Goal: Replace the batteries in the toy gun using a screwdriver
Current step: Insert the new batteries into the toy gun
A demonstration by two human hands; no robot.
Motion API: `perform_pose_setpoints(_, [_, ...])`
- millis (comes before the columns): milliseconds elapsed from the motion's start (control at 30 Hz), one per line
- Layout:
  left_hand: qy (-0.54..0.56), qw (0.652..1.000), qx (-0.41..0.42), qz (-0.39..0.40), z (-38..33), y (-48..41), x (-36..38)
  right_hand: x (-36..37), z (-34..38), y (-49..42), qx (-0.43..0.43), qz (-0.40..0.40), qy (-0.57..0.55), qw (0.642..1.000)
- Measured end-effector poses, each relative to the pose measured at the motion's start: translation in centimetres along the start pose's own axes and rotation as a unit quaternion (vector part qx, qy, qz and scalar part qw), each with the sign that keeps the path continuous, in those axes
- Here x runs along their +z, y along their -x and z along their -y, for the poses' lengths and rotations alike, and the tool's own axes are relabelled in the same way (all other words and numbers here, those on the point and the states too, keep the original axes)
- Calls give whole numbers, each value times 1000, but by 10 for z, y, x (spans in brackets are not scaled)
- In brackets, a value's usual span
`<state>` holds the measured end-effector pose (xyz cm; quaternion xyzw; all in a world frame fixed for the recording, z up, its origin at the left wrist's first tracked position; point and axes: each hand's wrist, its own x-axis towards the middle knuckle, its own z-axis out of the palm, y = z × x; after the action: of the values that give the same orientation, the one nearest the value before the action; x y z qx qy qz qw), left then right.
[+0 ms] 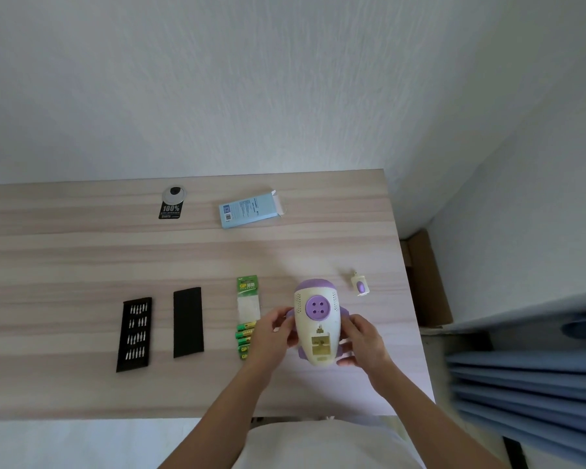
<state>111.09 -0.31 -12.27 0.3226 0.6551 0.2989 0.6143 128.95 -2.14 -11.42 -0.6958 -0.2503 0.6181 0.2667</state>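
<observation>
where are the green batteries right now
Head view: the batteries lie on the table at the near end of their green pack, partly hidden by the left hand, left of the toy.

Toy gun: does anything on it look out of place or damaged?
The white-and-purple plastic toy gun, gripped by the left hand and right hand, has its battery bay open and seemingly empty. A small white piece with a purple oval, likely its cover, lies apart on the pale wooden table. No damage shows.
</observation>
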Motion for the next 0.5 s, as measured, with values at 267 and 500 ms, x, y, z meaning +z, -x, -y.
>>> perform_pose_setpoints(267, [32,999,-25,-36,7,15,-14,-6,-10,5,-19,-90,75,993])
perform_pose_setpoints(500, [-64,994,55,-68,11,21,-84,-3,22,56,-235,-251,188,920])
